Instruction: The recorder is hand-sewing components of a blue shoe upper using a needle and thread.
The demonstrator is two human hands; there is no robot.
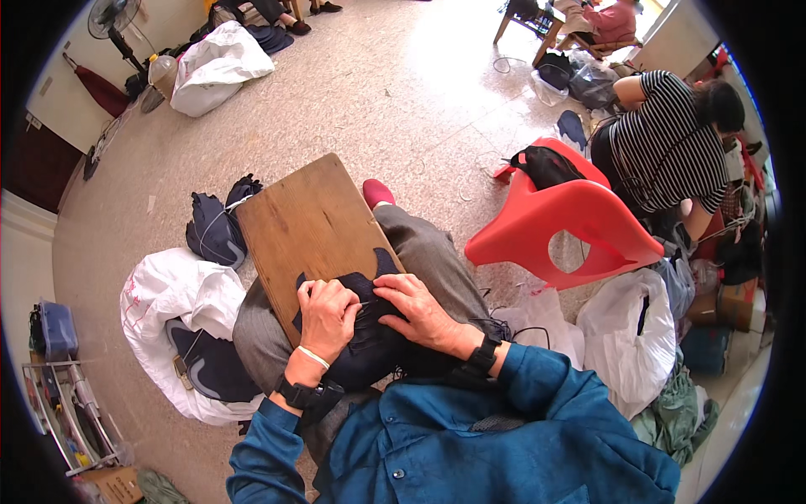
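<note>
A dark navy piece of cloth (365,336) lies over the lower end of a wooden board (306,210) on my lap. My left hand (326,317) is closed, its fingers curled and pinching the cloth near its left part. A thin pale line, perhaps a needle or thread, shows beside those fingertips; it is too small to name. My right hand (424,315) rests on the cloth's right side, thumb and fingers apart, fingertips touching it. One narrow strip of the cloth sticks up past the right fingertips onto the board. The cloth's near part hangs toward my body.
On my left sit a dark tied bundle (217,231) and a white sack (155,294) holding dark pieces. To the right stands a red plastic stool (546,218), with white bags (625,336) nearer me. A person in a striped top (667,139) bends beyond it. A fan (113,21) stands far left.
</note>
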